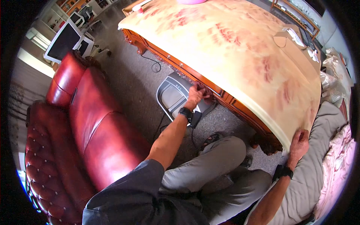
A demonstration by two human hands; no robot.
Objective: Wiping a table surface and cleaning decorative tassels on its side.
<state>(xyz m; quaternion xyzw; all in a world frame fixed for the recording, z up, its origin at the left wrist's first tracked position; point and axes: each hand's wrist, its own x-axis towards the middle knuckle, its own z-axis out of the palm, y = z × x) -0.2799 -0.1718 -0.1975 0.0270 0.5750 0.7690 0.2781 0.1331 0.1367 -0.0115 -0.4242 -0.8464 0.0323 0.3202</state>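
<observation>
A carved wooden table (239, 108) stands before me under a cream cover with reddish-brown marbled patches (213, 56). My left hand (197, 94) reaches to the table's near side, its fingers at the wooden drawer front just below the cover. Shadow and the hand itself hide what those fingertips touch. Below that hand, a grey and silver appliance (173, 94) with a row of buttons sits on the floor. My right hand (299, 144) is at the cover's near right corner with its fingers curled; whether it pinches the cover is unclear.
A red leather sofa (98, 126) runs along the left. Grey fabric (303, 174) and pink satin bedding (337, 168) lie at the right. Flattened cardboard (295, 53) rests on the table, and a pink basin (191, 1) stands at its far edge. A cable (157, 66) lies on the floor.
</observation>
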